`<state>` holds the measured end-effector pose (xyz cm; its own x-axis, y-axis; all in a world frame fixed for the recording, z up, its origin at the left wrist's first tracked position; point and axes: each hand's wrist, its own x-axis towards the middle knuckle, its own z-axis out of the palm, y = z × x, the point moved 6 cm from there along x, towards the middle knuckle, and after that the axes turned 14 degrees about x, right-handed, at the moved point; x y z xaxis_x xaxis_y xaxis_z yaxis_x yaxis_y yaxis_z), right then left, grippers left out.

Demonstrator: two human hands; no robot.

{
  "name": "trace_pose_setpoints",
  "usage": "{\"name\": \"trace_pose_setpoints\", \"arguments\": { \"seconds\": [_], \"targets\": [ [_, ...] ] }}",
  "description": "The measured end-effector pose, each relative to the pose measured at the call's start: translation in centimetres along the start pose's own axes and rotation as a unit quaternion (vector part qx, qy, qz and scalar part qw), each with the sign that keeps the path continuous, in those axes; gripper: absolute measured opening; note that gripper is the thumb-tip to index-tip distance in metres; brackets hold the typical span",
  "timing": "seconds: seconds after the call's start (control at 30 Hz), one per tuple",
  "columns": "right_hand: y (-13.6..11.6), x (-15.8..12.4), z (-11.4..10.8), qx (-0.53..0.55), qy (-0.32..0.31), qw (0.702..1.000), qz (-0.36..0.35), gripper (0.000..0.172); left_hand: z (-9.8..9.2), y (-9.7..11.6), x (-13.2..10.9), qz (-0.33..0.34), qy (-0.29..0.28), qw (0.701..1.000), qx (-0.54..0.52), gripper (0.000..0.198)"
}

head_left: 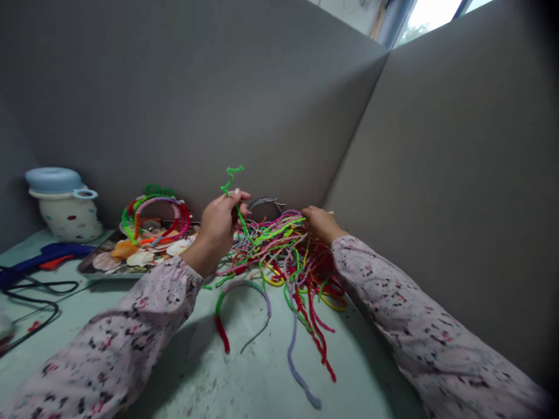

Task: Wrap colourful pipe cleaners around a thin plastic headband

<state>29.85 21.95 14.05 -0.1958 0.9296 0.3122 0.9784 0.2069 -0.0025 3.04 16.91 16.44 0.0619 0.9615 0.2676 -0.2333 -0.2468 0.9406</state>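
My left hand (225, 218) pinches a green pipe cleaner (229, 174) whose upper end is kinked in a zigzag. Its lower part runs down toward a tangled heap of many-coloured pipe cleaners (279, 241). At the heap's upper right, my right hand (322, 222) has its fingers closed on some of the strands; which ones is partly hidden. In front of the heap lies a headband (267, 302) wrapped in red, green and lilac, with one end bare. A lilac pipe cleaner (293, 349) and red ones (321, 343) trail toward me.
At left stand a metal tray (105, 276) of seashells with wrapped headbands (131, 218) on top, a lidded speckled jar (70, 215), and a blue glue gun (56, 251) beside a black cable (52, 314). Bare grey hoops (266, 201) lie behind the heap. Grey partitions (218, 87) enclose the table.
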Motion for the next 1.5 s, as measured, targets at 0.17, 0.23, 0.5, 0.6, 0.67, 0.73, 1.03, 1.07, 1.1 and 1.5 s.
{"name": "trace_pose_setpoints", "arguments": {
  "seconds": [0.17,0.23,0.5,0.6,0.67,0.73,1.03,1.07,1.1,1.5],
  "targets": [
    [-0.1,2.9,0.9,-0.01,-0.006,1.0,0.028,0.027,-1.3,-0.3,0.5,0.018,-0.007,0.999,0.027,0.02],
    [-0.4,3.4,2.3,0.006,-0.074,0.997,0.011,0.027,-1.4,-0.3,0.6,0.029,-0.044,0.996,0.072,0.021],
    [0.3,1.4,-3.9,0.039,-0.041,0.998,0.029,0.038,2.3,-2.4,-1.9,-0.05,-0.251,0.942,0.219,0.028],
    [-1.8,-2.6,-5.9,0.14,-0.022,0.988,0.063,0.022,3.5,-2.2,-3.3,-0.063,-0.303,0.932,0.19,0.029],
    [-4.8,-5.6,-5.1,0.313,-0.077,0.945,0.058,0.028,4.0,-2.4,-4.1,-0.101,-0.342,0.923,0.144,0.029],
    [-7.7,-7.9,-4.2,0.484,-0.087,0.868,0.064,0.041,4.6,-2.9,-5.1,-0.145,-0.387,0.905,0.101,0.03],
    [-12.8,-9.8,-2.6,0.66,-0.079,0.747,0.033,0.027,7.4,-6.9,-10.8,-0.262,-0.565,0.772,0.126,0.03],
    [-12.4,-9.8,-2.4,0.676,-0.065,0.733,0.046,0.028,7.4,-7.1,-10.8,-0.263,-0.564,0.773,0.127,0.031],
    [-11.8,-9.8,-2.1,0.698,-0.041,0.712,0.062,0.029,7.4,-7.3,-10.6,-0.261,-0.556,0.779,0.125,0.031],
    [-2.6,-10.5,0.3,0.824,0.241,0.477,0.188,0.017,5.7,-7.4,-5.9,-0.179,-0.397,0.884,0.168,0.027]
  ]
}}
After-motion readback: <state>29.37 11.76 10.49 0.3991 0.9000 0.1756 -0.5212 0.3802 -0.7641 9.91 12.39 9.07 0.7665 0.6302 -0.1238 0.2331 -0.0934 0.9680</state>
